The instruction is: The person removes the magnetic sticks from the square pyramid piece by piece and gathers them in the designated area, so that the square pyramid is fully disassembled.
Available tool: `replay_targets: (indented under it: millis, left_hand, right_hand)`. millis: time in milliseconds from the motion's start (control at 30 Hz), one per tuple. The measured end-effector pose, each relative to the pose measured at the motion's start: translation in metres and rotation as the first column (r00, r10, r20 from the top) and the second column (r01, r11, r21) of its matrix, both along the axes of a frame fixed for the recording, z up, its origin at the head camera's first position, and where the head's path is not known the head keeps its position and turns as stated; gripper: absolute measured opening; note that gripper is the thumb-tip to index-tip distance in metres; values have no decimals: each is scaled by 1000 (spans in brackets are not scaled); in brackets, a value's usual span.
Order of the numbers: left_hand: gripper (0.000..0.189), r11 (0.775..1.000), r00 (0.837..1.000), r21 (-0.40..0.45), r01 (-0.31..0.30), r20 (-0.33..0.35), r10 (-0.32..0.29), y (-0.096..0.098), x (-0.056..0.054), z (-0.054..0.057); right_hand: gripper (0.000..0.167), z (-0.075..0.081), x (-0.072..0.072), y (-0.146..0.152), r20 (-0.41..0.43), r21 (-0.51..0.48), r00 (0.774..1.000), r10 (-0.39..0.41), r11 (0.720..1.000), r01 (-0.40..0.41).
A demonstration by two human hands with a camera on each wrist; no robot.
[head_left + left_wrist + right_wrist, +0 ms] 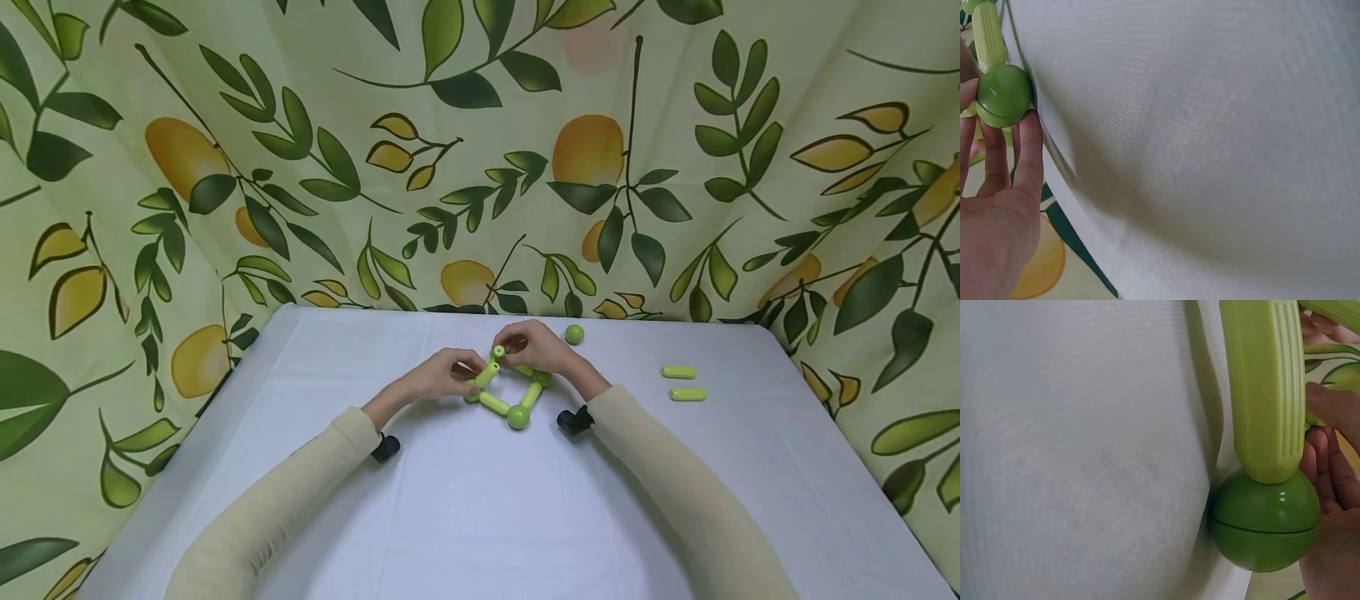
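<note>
Green frame [493, 404] part-joined on the table [450, 533], left hand [438, 375] pinching a corner ball [1004, 95], right hand [536, 346] gripping a rod [498, 352]! Lying loose: one spare ball [574, 334], two spare rods [687, 394]

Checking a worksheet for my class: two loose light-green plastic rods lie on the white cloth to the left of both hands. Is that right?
Wrong side: the head view shows the two loose light-green plastic rods on the white cloth to the right of the left hand and right hand.
</note>
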State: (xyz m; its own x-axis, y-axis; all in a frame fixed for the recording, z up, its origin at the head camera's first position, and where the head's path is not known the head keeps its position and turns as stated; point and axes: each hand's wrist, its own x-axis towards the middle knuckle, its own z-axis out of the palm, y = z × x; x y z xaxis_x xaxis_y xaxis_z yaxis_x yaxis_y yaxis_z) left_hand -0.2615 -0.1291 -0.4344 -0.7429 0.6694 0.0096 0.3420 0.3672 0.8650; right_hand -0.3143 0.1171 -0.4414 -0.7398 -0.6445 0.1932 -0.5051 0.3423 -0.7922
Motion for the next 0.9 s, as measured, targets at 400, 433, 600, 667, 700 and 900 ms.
replay_targets:
  millis: [400, 433, 600, 667, 700, 900]
  left_hand:
    - [26, 1000, 1000, -21, -8, 11, 8, 0, 0, 0]
    - [26, 1000, 1000, -20, -7, 12, 8, -1, 0, 0]
    - [26, 1000, 1000, -10, -2, 11, 3, -1, 1, 1]
    - [26, 1000, 1000, -11, -3, 9, 3, -1, 1, 1]
    - [26, 1000, 1000, -10, -2, 8, 2, -1, 1, 1]
    - [26, 1000, 1000, 9, 9, -5, -9, -1, 0, 0]
  right_hand:
    - [19, 1, -3, -1, -52, 23, 995, -86, 996, 87]
    - [18, 2, -3, -1, -56, 26, 995, -87, 996, 89]
    - [17, 5, -3, -1, -43, 45, 995, -88, 995, 90]
    - [16, 6, -4, 0, -38, 51, 995, -92, 994, 94]
    - [15, 6, -4, 0, -35, 51, 995, -93, 994, 95]
    - [13, 6, -6, 0, -32, 59, 995, -90, 994, 91]
